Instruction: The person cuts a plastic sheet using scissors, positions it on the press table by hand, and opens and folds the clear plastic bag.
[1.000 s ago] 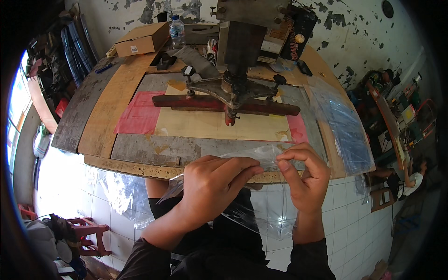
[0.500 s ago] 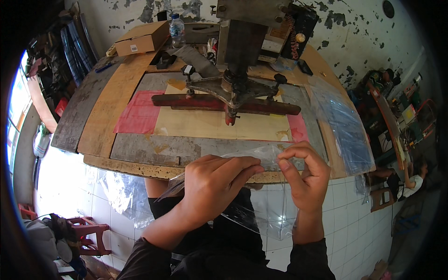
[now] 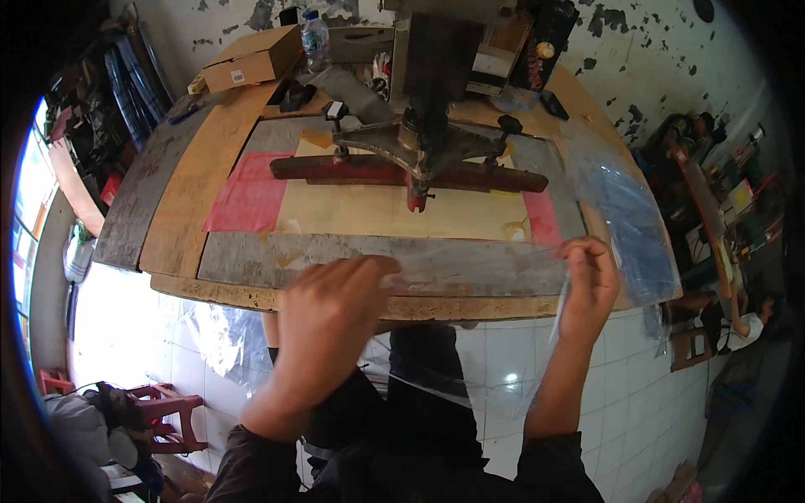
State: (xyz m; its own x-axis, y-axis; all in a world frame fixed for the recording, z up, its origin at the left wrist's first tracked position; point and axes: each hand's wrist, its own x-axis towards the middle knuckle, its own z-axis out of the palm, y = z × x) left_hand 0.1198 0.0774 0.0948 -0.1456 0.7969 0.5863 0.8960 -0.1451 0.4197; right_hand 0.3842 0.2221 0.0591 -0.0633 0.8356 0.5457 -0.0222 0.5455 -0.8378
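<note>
A thin clear plastic sheet (image 3: 482,270) stretches between my hands over the front edge of the table, its lower part hanging in front of my legs. My left hand (image 3: 335,314), slightly blurred, has its fingers closed on one side of the sheet. At the other side my right hand (image 3: 591,281) pinches the plastic between thumb and fingers. Just beyond my hands lies a pale yellow panel (image 3: 360,210), with a pink piece (image 3: 245,197) at its left and another pink piece (image 3: 541,220) at its right. Above it hangs the long dark red bar (image 3: 486,178) of a press.
The press column (image 3: 432,75) rises at the back middle. A cardboard box (image 3: 251,63) and a water bottle (image 3: 315,42) stand at the back left. Clear bluish plastic sheets (image 3: 629,226) lie on the right side. More plastic (image 3: 222,339) hangs below the left edge. A person (image 3: 742,323) sits far right.
My hands have moved apart, the left one leftward and the right one rightward and slightly up. The plastic sheet is now spread wider between them.
</note>
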